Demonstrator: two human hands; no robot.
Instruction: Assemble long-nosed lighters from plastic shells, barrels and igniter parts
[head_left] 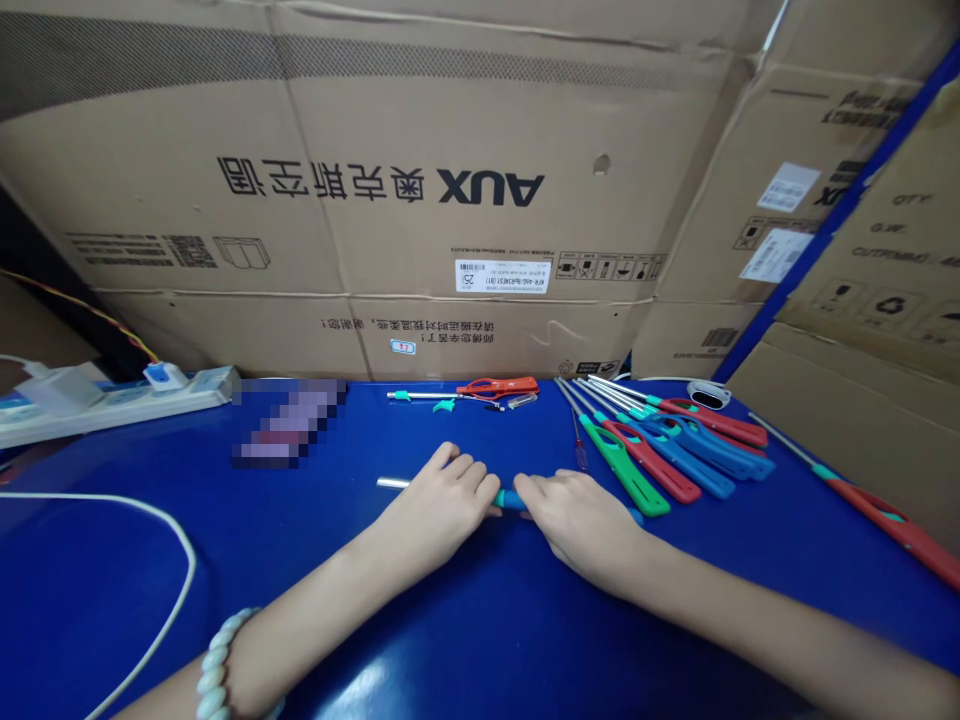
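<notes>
A blue gas lighter (513, 500) with a long silver tube lies crosswise in both hands, just above or on the blue table (420, 620). My left hand (448, 500) is closed around the tube, whose tip sticks out to the left. My right hand (585, 522) is closed around the blue handle, with its end showing past the palm. Most of the lighter is hidden by the fingers. Behind the hands lie an orange-red lighter half (499, 386), a metal tube (421, 396) with a teal collar and a loose teal trigger (444, 405).
Several finished-looking lighters (637, 475) fan out to the right, beside a small screwdriver (580, 450). Another red lighter (892, 520) lies at the far right. A power strip (187, 395), a blurred-out object (289, 425) and a white cable (184, 540) are left. Cardboard (375, 240) walls the back.
</notes>
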